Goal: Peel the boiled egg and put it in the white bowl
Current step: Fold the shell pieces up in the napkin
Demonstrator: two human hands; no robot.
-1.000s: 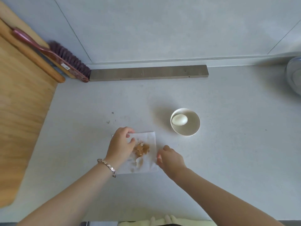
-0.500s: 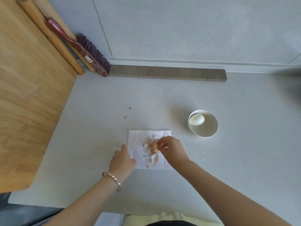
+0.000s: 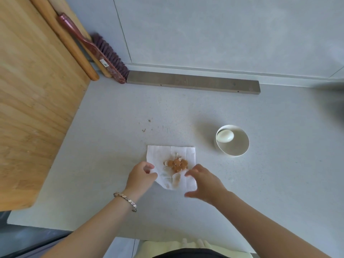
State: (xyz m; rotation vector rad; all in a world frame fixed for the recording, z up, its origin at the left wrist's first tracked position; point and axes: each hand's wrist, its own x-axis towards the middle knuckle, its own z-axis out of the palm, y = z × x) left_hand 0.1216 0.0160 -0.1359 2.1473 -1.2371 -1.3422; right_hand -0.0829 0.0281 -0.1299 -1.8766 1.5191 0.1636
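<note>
Head view: peeled egg (image 3: 224, 136) is sitting in the white bowl (image 3: 240, 146).
Left hand (image 3: 141, 175): pinching the napkin (image 3: 189, 152) edge.
Right hand (image 3: 204, 181): hovering spread, empty.
Tip: probably fold corners inward so shell bits (image 3: 176, 164) aren't spilling.

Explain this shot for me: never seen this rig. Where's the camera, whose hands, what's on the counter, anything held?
There is no machine here: a person wears one wide-angle camera on the head, looking forward and down. The two bare arms entering from the bottom are theirs.

On the grey counter lies a white paper napkin with a pile of brown eggshell pieces. To its right stands the white bowl with the peeled egg inside. A wooden board and a brush sit at the far left.

The left hand, with a bracelet, seems to pinch the napkin's near-left edge. The right hand hovers open, holding nothing.
</note>
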